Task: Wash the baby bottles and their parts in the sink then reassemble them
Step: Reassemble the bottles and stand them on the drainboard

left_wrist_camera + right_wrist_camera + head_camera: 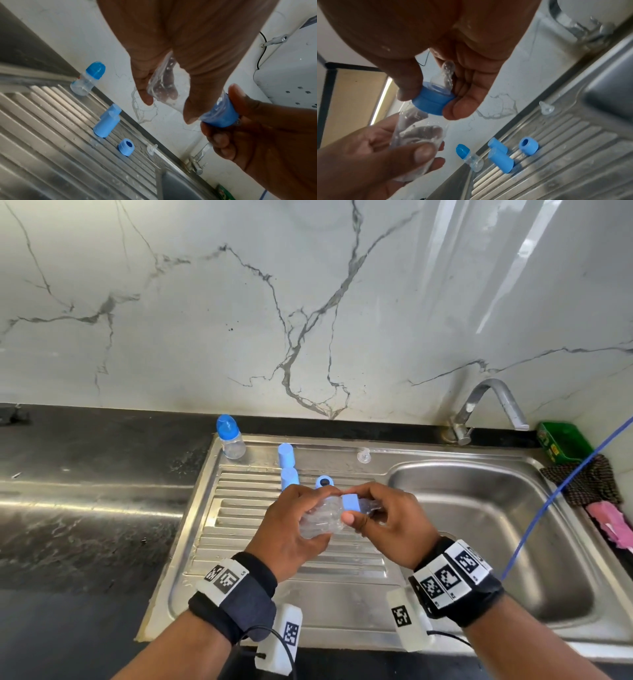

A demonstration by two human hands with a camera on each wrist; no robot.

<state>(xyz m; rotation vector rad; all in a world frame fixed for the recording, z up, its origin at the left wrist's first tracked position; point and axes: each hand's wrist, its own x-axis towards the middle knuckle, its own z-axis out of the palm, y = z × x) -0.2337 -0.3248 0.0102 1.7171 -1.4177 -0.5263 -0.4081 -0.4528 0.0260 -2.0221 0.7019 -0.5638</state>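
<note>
Above the ribbed drainboard my left hand grips a clear wet baby bottle lying sideways. My right hand pinches the blue screw ring with its clear teat, seated on the bottle's neck. On the drainboard stand two blue caps, a loose blue ring and a loose clear teat. A small capped bottle stands at the back left corner.
The steel sink bowl lies to the right under a tap. A green box, a dark checked cloth and a pink cloth sit at the right edge. A blue cord crosses the bowl. Black counter extends left.
</note>
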